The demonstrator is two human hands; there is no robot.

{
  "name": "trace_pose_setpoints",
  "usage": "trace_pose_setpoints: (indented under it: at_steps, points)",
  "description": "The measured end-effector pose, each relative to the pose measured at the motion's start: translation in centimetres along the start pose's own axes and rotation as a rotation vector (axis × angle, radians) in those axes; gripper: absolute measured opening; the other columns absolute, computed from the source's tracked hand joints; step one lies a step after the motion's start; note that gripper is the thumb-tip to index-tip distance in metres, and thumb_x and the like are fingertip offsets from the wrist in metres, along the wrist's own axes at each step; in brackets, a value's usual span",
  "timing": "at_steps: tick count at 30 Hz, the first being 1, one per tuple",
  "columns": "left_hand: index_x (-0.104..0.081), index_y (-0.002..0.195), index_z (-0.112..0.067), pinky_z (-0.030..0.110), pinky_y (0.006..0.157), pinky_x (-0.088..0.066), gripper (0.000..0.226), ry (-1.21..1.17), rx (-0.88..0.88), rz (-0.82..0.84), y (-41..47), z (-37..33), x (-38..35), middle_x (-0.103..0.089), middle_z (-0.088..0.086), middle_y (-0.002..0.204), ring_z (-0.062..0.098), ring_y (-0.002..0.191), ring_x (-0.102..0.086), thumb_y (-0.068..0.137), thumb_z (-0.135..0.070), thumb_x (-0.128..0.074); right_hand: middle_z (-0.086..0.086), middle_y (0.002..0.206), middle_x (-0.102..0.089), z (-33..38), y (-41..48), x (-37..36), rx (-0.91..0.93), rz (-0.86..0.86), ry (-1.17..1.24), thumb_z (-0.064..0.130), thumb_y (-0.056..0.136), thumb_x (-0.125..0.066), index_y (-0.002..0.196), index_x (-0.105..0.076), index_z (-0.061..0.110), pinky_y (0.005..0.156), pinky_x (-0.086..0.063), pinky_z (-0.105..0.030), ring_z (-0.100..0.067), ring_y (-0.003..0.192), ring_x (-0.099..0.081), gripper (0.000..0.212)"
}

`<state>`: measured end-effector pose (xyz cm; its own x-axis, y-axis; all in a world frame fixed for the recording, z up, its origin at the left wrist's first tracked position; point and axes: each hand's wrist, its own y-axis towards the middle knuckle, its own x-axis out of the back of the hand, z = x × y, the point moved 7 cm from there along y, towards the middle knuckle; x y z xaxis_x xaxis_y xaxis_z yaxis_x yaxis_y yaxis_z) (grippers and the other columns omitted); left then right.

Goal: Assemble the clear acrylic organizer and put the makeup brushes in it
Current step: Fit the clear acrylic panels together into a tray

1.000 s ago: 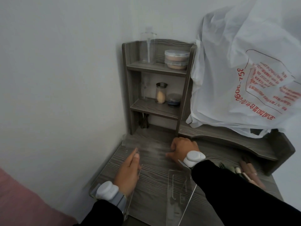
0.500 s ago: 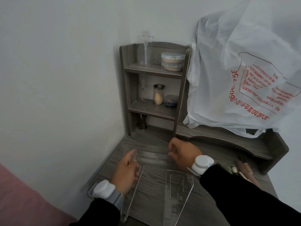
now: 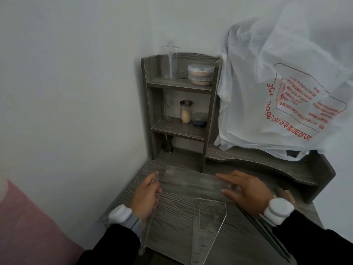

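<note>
Three clear acrylic pieces of the organizer, not yet joined, all on the front of the desk (image 3: 172, 236).

1. Rectangular panel (image 3: 191, 181): lies crosswise between the two hands, its far edge apparently raised. The right hand (image 3: 248, 190) pinches its right end between thumb and forefinger, the other fingers spread.
2. Upright side panel (image 3: 148, 228): stands on edge at the rectangular panel's left end. The left hand (image 3: 146, 196) grips its upper part, thumb and fingers closed on it.
3. Flat side panel (image 3: 214, 219): slotted, lies just in front of the right hand, untouched.

Step in hand, as judged: seating the rectangular panel's left end in the upright side panel. Advice: keep the side panel vertical, bring the ends square, slide in without twisting; whether the pieces already touch cannot be told.

Makeup brushes (image 3: 265, 234): dark handles beside the right sleeve, mostly hidden.

Surroundings: shelf unit (image 3: 210, 111) at the desk's back with a jar (image 3: 185, 111); white plastic bag (image 3: 257, 92) to its right.
</note>
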<state>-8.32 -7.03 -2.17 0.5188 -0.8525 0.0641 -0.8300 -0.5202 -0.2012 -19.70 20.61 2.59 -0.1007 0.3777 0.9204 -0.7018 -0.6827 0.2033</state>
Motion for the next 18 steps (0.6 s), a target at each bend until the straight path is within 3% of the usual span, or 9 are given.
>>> trace_pose_setpoints:
  at_steps: [3, 7, 11, 18]
  points:
    - [-0.068, 0.113, -0.028, 0.025, 0.046, -0.029, 0.025, -0.056, 0.026, -0.002, -0.3, -0.3, 0.0, -0.059, 0.008, 0.077, 0.015, 0.050, -0.042, 0.098, -0.037, -0.051, 0.037, 0.097, -0.050, 0.5, -0.3, -0.2, 0.020, 0.027, 0.008, 0.065, 0.083, -0.050, 0.135, -0.049, 0.054, 0.072, -0.056, -0.031, 0.002, 0.079, -0.060, 0.054]
    - [-0.071, 0.101, -0.026, 0.025, 0.047, -0.034, 0.028, -0.058, 0.036, -0.025, -0.4, -0.2, 0.1, -0.063, 0.008, 0.075, 0.017, 0.050, -0.046, 0.098, -0.041, -0.047, 0.041, 0.093, -0.044, 1.5, 0.2, -0.4, 0.020, 0.059, -0.004, 0.067, 0.082, -0.049, 0.134, -0.053, 0.051, 0.075, -0.053, -0.027, 0.004, 0.082, -0.055, 0.055]
    - [-0.068, 0.108, -0.024, 0.025, 0.046, -0.034, 0.030, -0.050, -0.016, 0.004, -0.2, 0.2, -0.2, -0.058, 0.009, 0.072, 0.017, 0.048, -0.044, 0.102, -0.036, -0.042, 0.034, 0.096, -0.043, 2.0, 0.5, -0.5, 0.018, 0.070, -0.040, 0.056, 0.089, -0.060, 0.136, -0.051, 0.050, 0.075, -0.043, -0.019, 0.005, 0.087, -0.050, 0.049]
    - [-0.069, 0.105, -0.025, 0.025, 0.047, -0.036, 0.025, -0.113, 0.031, 0.037, 0.5, 0.6, -0.1, -0.058, 0.006, 0.066, 0.015, 0.048, -0.044, 0.101, -0.032, -0.045, 0.030, 0.109, -0.047, 2.2, 0.6, -0.3, -0.003, 0.068, -0.066, 0.055, 0.090, -0.059, 0.137, -0.049, 0.052, 0.074, -0.039, -0.017, 0.007, 0.091, -0.049, 0.048]
